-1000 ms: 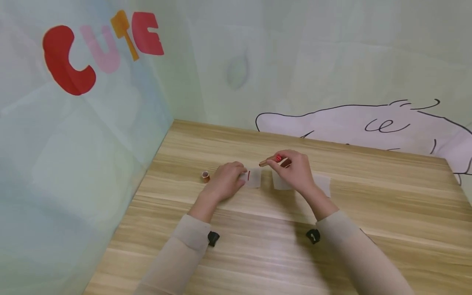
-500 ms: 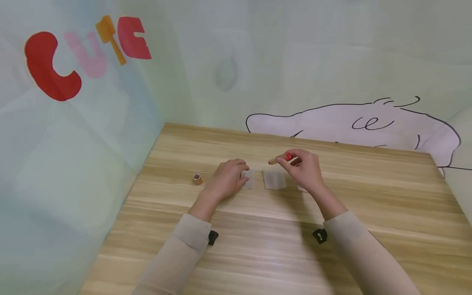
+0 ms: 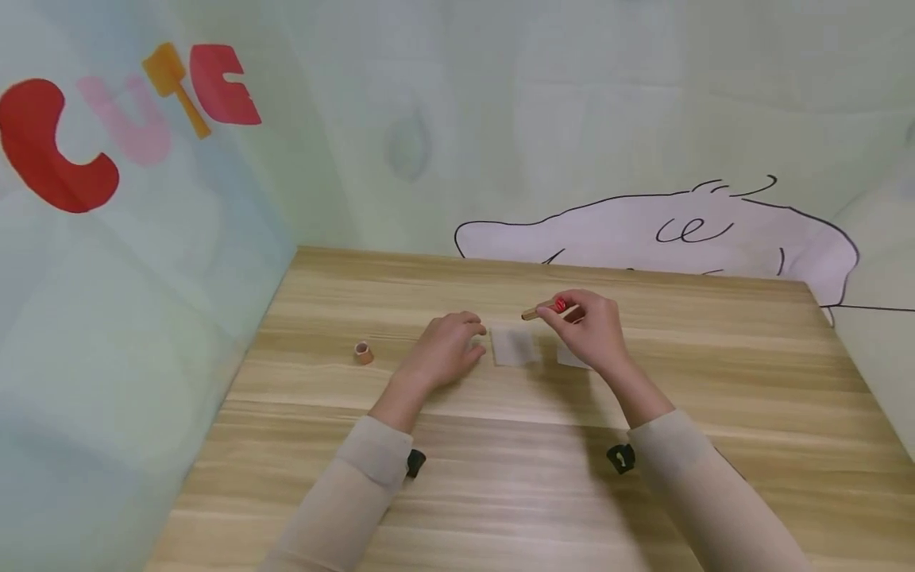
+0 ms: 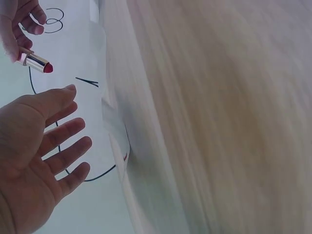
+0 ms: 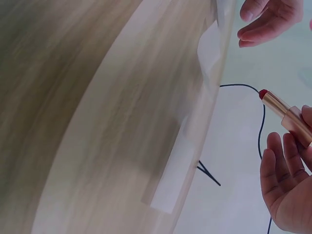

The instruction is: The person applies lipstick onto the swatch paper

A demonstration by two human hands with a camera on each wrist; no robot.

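My right hand (image 3: 589, 330) pinches an uncapped lipstick (image 5: 280, 108), its red tip pointing left above the table. Gold tube and red bullet also show clearly in the left wrist view. My left hand (image 3: 445, 347) hovers palm-down over the table, fingers relaxed and holding nothing. Just right of its fingertips lies a square slip of thin white paper (image 3: 511, 348). Another white slip (image 3: 573, 357) lies partly behind my right hand. A curled paper (image 4: 114, 127) with a red mark shows in the left wrist view; in the head view my left hand covers that spot.
The lipstick cap (image 3: 364, 353) stands on the wood-grain table (image 3: 322, 477), left of my left hand. Cloth backdrops rise along the table's left and back edges. A small black device (image 3: 620, 458) sits by the right cuff, another by the left.
The table and backdrop have slid left in the head view. Both hands have shifted right over the table, the left now covering the red-marked paper. The lipstick stays in my right hand.
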